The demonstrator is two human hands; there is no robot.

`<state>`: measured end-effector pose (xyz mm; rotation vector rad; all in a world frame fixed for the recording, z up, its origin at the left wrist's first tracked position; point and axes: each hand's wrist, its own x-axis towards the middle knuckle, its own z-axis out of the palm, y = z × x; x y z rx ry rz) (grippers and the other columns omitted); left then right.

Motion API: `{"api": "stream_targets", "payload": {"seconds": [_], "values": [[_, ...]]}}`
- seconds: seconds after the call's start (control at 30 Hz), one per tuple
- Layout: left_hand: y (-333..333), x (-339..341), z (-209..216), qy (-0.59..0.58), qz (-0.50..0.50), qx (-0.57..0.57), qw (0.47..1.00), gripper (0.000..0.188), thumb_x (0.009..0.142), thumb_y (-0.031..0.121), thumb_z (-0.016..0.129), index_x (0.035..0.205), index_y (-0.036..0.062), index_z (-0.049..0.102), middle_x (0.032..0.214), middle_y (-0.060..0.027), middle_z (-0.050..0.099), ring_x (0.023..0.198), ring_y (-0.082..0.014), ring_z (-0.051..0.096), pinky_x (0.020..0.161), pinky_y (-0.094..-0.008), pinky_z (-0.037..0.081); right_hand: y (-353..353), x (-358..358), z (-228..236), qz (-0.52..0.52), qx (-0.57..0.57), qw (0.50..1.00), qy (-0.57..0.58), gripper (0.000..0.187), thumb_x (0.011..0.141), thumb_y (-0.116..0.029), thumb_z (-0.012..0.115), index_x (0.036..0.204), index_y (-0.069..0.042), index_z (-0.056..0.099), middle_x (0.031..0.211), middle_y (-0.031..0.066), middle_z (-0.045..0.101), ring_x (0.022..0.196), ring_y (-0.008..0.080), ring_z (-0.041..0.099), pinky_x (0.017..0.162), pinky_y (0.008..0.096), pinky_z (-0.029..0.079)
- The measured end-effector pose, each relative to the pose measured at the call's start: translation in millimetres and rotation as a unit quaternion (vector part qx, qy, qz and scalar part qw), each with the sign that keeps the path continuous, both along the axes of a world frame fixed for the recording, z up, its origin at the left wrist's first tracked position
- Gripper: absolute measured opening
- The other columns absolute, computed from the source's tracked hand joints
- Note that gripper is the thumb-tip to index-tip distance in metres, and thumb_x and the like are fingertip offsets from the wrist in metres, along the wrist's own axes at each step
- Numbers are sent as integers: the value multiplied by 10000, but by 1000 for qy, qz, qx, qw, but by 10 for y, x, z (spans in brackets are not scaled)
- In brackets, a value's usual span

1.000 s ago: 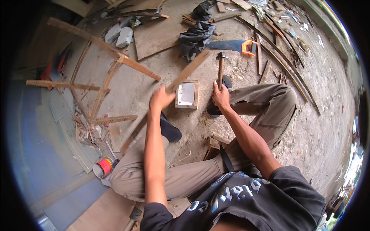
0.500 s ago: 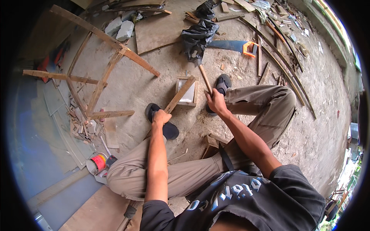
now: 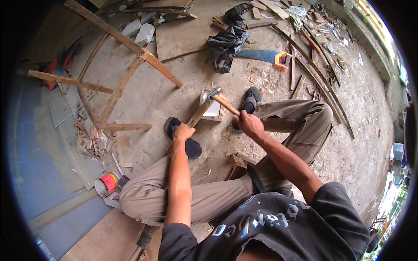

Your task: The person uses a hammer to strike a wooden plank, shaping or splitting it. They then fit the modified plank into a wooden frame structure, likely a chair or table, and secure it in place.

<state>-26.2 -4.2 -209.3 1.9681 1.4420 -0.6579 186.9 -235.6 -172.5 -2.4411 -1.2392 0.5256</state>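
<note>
My left hand [image 3: 183,132] is closed around a wooden strip [image 3: 199,115], whose far end lies over a small wooden box frame [image 3: 220,107] with a pale inside. In my right hand [image 3: 251,125] is a hammer [image 3: 226,104], gripped by its wooden handle. The metal head is down at the far end of the strip; whether it touches the wood I cannot tell. The box frame sits on the ground between my two dark shoes [image 3: 193,148].
A handsaw [image 3: 261,56] and a black plastic bag [image 3: 227,41] lie beyond the box. An angled wooden frame [image 3: 124,80] stands at the left. Long strips [image 3: 311,65] lie at the right. A red-labelled can [image 3: 108,183] is near my left knee.
My right hand has swung the hammer down, its head dropping from over the black bag to the end of the wooden strip. My left hand keeps its hold on the strip.
</note>
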Motion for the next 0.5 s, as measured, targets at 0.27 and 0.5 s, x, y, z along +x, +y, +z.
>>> {"api": "stream_targets", "payload": {"seconds": [0.27,0.5], "values": [[-4,-149,-165,-46,-26,56,997,469,722,287,654,926,-134,690,707,-257,679,621,-292,701,620,-373,556,89,69,73,-23,-61,997,31,460,972,-483,486,919,-30,538,689,203,655,588,366,663,503,500,522],[43,-48,-122,0,22,-28,999,535,705,308,653,1076,-76,678,1083,-308,648,1061,-374,648,930,-393,503,-9,340,-185,-178,30,980,82,481,973,-468,495,910,5,558,677,262,633,645,463,645,589,573,510]]}}
